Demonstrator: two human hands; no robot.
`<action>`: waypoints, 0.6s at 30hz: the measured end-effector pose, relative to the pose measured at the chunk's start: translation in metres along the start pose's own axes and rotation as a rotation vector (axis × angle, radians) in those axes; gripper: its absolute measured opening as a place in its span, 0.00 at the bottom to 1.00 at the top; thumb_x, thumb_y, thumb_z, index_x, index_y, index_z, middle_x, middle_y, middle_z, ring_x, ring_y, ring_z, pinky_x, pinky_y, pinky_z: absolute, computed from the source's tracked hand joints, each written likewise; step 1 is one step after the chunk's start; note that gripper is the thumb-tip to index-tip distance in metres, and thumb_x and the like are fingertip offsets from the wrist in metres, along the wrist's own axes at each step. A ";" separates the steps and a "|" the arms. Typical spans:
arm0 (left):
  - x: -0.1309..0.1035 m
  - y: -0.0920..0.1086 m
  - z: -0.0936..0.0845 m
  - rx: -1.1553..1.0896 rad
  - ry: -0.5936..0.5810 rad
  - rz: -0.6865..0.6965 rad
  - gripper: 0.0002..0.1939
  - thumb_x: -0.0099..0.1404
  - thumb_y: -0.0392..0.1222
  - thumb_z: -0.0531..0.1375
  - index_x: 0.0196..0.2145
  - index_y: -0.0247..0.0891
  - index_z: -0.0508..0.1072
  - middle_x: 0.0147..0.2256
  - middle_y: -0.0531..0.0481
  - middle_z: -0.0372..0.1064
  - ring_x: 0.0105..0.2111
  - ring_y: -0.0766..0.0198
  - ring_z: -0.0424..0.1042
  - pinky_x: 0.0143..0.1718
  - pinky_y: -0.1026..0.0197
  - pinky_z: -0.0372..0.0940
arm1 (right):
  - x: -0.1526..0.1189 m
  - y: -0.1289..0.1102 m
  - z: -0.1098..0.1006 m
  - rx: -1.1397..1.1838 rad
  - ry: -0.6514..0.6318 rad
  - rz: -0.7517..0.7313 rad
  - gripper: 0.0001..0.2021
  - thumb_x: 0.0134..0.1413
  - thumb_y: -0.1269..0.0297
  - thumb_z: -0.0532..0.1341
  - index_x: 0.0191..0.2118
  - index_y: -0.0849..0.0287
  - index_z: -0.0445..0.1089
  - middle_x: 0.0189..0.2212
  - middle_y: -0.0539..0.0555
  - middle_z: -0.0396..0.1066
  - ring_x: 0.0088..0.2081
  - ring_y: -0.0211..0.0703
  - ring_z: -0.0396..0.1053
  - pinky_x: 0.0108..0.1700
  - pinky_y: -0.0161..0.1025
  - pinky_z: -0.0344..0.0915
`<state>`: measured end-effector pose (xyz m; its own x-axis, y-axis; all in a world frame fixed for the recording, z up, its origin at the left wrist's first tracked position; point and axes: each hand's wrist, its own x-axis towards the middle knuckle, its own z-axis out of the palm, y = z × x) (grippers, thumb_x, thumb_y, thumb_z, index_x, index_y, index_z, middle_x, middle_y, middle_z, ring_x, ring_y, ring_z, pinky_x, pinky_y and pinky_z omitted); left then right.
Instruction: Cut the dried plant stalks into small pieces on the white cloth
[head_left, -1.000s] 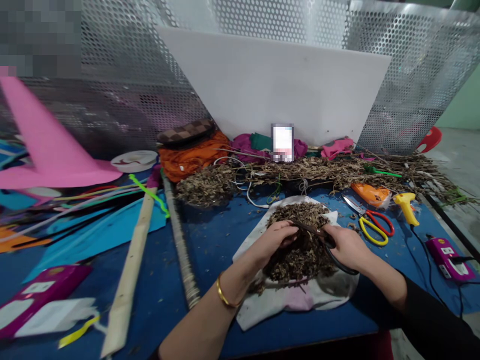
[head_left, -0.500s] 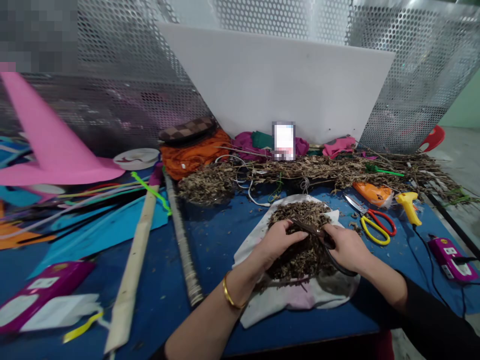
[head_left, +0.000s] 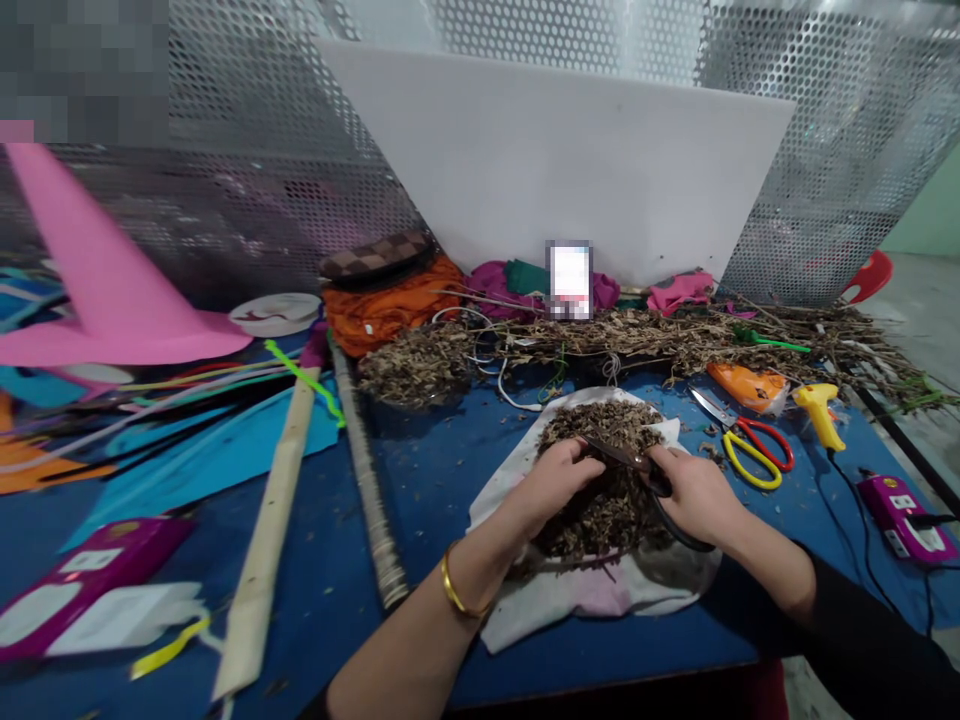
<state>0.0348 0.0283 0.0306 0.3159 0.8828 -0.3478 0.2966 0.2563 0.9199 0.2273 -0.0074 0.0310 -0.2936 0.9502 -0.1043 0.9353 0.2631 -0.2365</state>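
My right hand (head_left: 694,497) is wrapped round the black handles of a pair of scissors (head_left: 619,455), whose dark blades point left toward my other hand. At the blade tips, my left hand (head_left: 559,485) has its thumb and fingers drawn together in a pinch; what lies between them is too small to make out. Both hands hover over a heap of brown dried plant bits (head_left: 600,525). The heap rests on a white cloth (head_left: 517,620), which has a pale pink stain at its near side.
Red-and-yellow-handled scissors (head_left: 754,450) and a yellow glue gun (head_left: 821,412) lie to the right, near a purple power box (head_left: 904,518). Dried stalks (head_left: 675,340) line the back. Left are a wooden stick (head_left: 270,540), a wrapped rod (head_left: 367,480) and a pink cone hat (head_left: 90,260).
My left thumb has drawn in a little toward the fingers by the scissors' blades. Otherwise the hands and scissors stay nearly in place, and the whole view has shifted very slightly.
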 end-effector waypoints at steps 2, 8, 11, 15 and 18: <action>0.001 -0.001 -0.003 0.125 0.029 0.101 0.13 0.52 0.38 0.54 0.37 0.34 0.70 0.29 0.51 0.71 0.32 0.61 0.68 0.35 0.62 0.61 | 0.000 0.001 0.000 0.022 -0.007 0.018 0.08 0.54 0.63 0.52 0.40 0.56 0.61 0.34 0.52 0.68 0.33 0.39 0.65 0.30 0.33 0.47; -0.001 -0.006 -0.009 0.653 0.144 0.207 0.10 0.60 0.43 0.50 0.30 0.37 0.69 0.33 0.46 0.71 0.35 0.58 0.67 0.37 0.59 0.59 | 0.000 0.003 0.001 0.042 -0.022 0.021 0.07 0.54 0.62 0.52 0.38 0.56 0.62 0.32 0.51 0.68 0.32 0.39 0.65 0.30 0.32 0.47; -0.001 -0.007 -0.008 0.718 0.131 0.232 0.12 0.62 0.42 0.48 0.28 0.38 0.68 0.31 0.47 0.70 0.33 0.60 0.67 0.36 0.61 0.58 | -0.001 0.001 -0.001 0.054 -0.034 0.014 0.07 0.55 0.62 0.52 0.39 0.55 0.61 0.33 0.51 0.67 0.31 0.38 0.64 0.29 0.32 0.47; 0.001 -0.008 -0.004 0.672 0.075 0.256 0.13 0.62 0.43 0.47 0.27 0.37 0.68 0.31 0.46 0.70 0.33 0.60 0.67 0.36 0.60 0.58 | -0.002 -0.003 -0.006 0.033 -0.042 0.016 0.09 0.55 0.60 0.51 0.42 0.56 0.60 0.35 0.52 0.66 0.32 0.39 0.63 0.30 0.33 0.47; 0.003 -0.008 -0.003 0.626 0.051 0.238 0.13 0.61 0.43 0.47 0.26 0.36 0.67 0.30 0.46 0.70 0.31 0.60 0.66 0.34 0.60 0.59 | -0.001 -0.002 -0.006 0.034 -0.074 0.015 0.09 0.56 0.62 0.50 0.41 0.56 0.61 0.35 0.52 0.66 0.33 0.39 0.63 0.31 0.33 0.47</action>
<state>0.0305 0.0301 0.0226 0.3992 0.9083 -0.1252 0.6958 -0.2112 0.6865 0.2267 -0.0077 0.0378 -0.2945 0.9387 -0.1793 0.9330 0.2417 -0.2668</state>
